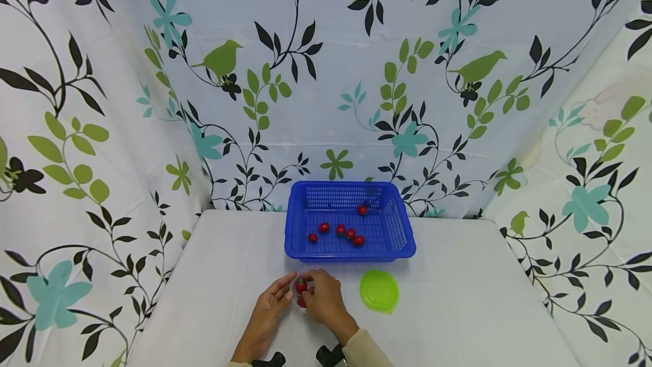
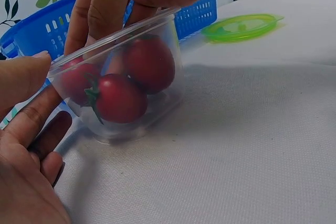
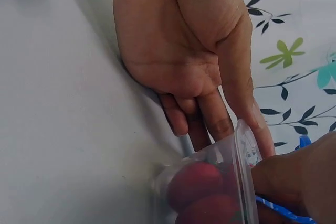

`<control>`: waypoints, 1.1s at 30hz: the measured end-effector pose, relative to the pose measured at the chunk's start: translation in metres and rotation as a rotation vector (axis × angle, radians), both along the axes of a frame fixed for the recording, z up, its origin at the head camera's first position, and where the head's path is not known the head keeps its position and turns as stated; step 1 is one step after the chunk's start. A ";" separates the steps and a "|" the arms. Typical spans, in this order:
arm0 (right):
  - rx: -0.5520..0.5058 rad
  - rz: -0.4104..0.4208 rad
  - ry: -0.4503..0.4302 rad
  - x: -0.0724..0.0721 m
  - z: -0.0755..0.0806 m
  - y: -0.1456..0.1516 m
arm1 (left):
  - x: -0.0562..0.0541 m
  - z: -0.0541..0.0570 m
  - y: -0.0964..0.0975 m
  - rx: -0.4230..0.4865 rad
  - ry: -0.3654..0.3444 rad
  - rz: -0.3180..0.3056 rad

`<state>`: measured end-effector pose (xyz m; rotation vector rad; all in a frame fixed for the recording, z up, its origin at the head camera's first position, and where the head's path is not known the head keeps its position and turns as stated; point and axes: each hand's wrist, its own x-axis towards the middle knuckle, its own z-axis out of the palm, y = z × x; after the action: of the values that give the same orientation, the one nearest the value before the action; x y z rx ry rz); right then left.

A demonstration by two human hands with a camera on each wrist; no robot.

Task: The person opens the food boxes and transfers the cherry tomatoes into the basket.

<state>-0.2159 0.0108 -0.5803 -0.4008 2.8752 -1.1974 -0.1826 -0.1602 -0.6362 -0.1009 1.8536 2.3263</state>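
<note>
A small clear plastic container (image 2: 176,35) stands near me on the white tablecloth, slightly tilted in the left wrist view. Three red cherry tomatoes (image 2: 122,99) show through its wall, the front one with a green stalk. My left hand (image 1: 269,311) holds the container from the left, thumb at the rim and fingers around the side. From above, my right hand (image 1: 325,299) reaches inside with its fingers down among the tomatoes. Its fingertips are partly hidden by the rim and fruit, so whether they pinch a tomato is unclear.
A blue plastic basket (image 1: 351,256) behind the hands holds several more cherry tomatoes (image 1: 340,230). To the right of my right hand lies a lime-green lid (image 1: 379,290) with a small tab. A patterned curtain (image 1: 326,101) encloses the table at the back and sides.
</note>
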 end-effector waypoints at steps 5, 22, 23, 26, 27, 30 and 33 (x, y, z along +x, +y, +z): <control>-0.115 -0.014 -0.045 -0.001 -0.007 0.002 | -0.001 -0.003 0.000 -0.014 0.006 -0.010; -0.236 -0.023 -0.042 0.004 -0.005 0.000 | 0.000 0.000 0.000 0.000 0.001 -0.006; -0.232 -0.027 -0.042 0.004 -0.004 0.000 | 0.000 -0.001 0.000 -0.001 0.002 -0.008; -0.240 -0.035 -0.038 0.006 -0.002 0.002 | 0.000 -0.001 -0.001 -0.005 0.005 -0.011; -0.247 -0.038 -0.037 0.006 -0.001 0.003 | 0.000 -0.001 -0.001 -0.007 0.005 -0.011; -0.275 -0.042 -0.029 0.007 0.003 0.006 | -0.001 -0.001 0.000 -0.008 0.001 -0.009; -0.299 -0.040 -0.021 0.007 0.007 0.009 | -0.001 -0.001 -0.001 0.000 0.001 -0.007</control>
<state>-0.2087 0.0201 -0.5737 -0.3300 2.7019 -1.6337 -0.1837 -0.1607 -0.6373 -0.0930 1.8511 2.3219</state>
